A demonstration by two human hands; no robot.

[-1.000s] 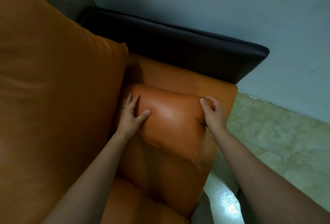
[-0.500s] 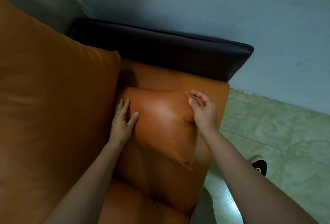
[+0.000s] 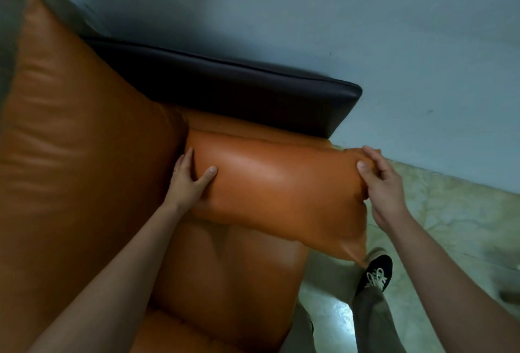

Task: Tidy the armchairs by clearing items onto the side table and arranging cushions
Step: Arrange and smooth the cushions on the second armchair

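Standing on marbled floor (image 3: 450,226) by a blue wall (image 3: 309,15), one orange armchair (image 3: 225,282) has one cushion (image 3: 281,192) over its seat, the left hand (image 3: 188,186) gripping one end, the right hand (image 3: 382,186) pinching a corner.

Small cushion (image 3: 281,192): a second ago it lay slanted and wholly on the seat (image 3: 225,282). It is now drawn out lengthwise, its far end past the seat's front edge. Lower corner has gone from resting on the seat to hanging over the floor (image 3: 450,226).

Right hand (image 3: 385,186): has travelled outward with the cushion's upper corner, from above the seat to beyond its front edge (pinch on the corner tightened, leather bunched there).

Black shoe (image 3: 375,272) and trouser leg (image 3: 371,321) have come forward beside the seat's front edge.
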